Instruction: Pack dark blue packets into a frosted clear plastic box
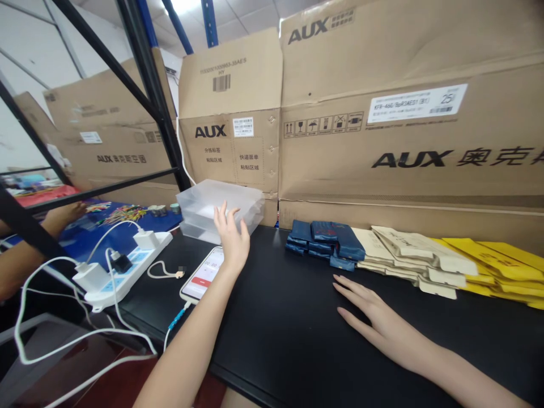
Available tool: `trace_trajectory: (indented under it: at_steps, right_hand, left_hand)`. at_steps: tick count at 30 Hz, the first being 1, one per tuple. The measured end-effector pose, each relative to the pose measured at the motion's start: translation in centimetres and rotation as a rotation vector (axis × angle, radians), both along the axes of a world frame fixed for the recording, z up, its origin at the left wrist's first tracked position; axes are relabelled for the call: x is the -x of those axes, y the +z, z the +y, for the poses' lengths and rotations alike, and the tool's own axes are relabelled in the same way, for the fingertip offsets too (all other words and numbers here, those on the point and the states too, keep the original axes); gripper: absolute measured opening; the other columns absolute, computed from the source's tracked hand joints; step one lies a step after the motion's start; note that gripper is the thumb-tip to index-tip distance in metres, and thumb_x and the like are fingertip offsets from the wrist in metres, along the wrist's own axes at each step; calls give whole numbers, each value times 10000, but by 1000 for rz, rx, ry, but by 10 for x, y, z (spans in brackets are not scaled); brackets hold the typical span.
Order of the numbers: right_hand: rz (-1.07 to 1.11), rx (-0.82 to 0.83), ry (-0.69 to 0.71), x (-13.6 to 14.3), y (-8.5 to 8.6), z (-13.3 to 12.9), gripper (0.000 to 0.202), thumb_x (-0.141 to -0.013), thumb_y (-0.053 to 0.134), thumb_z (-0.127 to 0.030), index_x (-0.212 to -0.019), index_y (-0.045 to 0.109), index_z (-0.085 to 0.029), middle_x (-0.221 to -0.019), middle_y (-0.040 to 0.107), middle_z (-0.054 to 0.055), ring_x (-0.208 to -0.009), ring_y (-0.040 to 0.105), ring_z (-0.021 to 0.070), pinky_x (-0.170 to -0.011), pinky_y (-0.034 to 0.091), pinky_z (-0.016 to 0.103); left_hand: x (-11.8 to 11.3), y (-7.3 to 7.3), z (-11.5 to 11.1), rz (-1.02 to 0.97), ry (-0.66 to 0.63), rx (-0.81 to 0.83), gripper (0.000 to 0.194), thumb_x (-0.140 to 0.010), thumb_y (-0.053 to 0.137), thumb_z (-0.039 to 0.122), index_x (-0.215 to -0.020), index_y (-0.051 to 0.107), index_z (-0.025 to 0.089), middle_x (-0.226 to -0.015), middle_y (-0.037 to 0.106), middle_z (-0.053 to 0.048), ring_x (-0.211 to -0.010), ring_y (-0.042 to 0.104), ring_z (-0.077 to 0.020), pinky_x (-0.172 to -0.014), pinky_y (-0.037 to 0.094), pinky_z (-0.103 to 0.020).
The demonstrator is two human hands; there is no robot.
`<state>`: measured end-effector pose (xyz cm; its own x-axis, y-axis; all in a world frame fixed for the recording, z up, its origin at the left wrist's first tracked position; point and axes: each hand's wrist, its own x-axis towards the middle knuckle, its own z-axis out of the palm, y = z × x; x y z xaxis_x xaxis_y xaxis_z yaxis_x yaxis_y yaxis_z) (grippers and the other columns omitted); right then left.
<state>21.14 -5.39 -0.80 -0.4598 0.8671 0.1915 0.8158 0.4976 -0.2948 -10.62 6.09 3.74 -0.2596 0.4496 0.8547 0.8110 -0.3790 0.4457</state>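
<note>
My left hand (233,238) is raised with its fingers apart, in front of a translucent plastic box (191,218); whether it touches the box I cannot tell. Below the wrist lies a phone (199,281) with a lit screen and a cable plugged in, partly hidden by my arm. Over the black table (297,340), my right hand (369,311) is spread with nothing in it. Nearest to it are dark blue packets (325,241) in stacks. Beside them lie cream packets (403,255), then yellow packets (497,266) at the right.
A white power strip (127,275) with plugs and loose white cables lies at the left. Large cardboard boxes (382,136) stand behind the table. Beyond a black metal frame (148,85), another person's arm (63,221) rests near a blue table with small coloured items.
</note>
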Motion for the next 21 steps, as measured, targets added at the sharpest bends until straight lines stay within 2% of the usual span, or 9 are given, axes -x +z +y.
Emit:
trace_trajectory:
  at_steps: [5, 10, 13, 16, 21]
  right_hand:
    - [5, 7, -2, 1, 1, 0, 628, -964, 371, -528, -1411, 502, -106, -1523, 392, 170, -1404, 370, 336, -1129, 338, 547]
    - [1, 8, 5, -1, -1, 0, 612, -969, 378, -521, -1422, 490, -126, -1532, 381, 159, -1412, 358, 327, -1135, 330, 543]
    - [8, 7, 6, -2, -2, 0, 591, -968, 386, -518, -1415, 502, -148, -1534, 383, 148, -1414, 355, 326, -1132, 337, 543]
    - [2, 11, 6, -2, -1, 0, 595, -969, 381, -518, -1411, 505, -139, -1531, 386, 154, -1414, 356, 326, -1130, 342, 541]
    - [7, -9, 9, -2, 0, -1, 588, -968, 386, -509, -1408, 505, -137, -1523, 400, 155, -1404, 375, 323, -1128, 352, 531]
  left_hand:
    - [-8, -2, -2, 37, -46, -69, 207, -918, 439, 142, -1062, 586, 167, -1426, 487, -151, -1444, 267, -306, -1137, 305, -515]
    - [-10, -1, -4, 6, -57, -154, 150, -896, 491, 122, -938, 625, 178, -1260, 640, -111, -1378, 397, -285, -1096, 378, -482]
    - [-11, -1, -6, 33, -87, -173, 157, -883, 510, 113, -882, 645, 193, -1102, 709, -80, -1294, 491, -271, -1080, 388, -502]
    - [-11, -1, -7, 76, -130, -185, 165, -882, 528, 113, -851, 667, 198, -961, 734, -56, -1184, 577, -257, -1088, 367, -528]
    - [-10, 1, -9, 140, -120, -219, 138, -885, 565, 128, -855, 681, 196, -871, 729, -39, -1105, 614, -251, -1095, 349, -535]
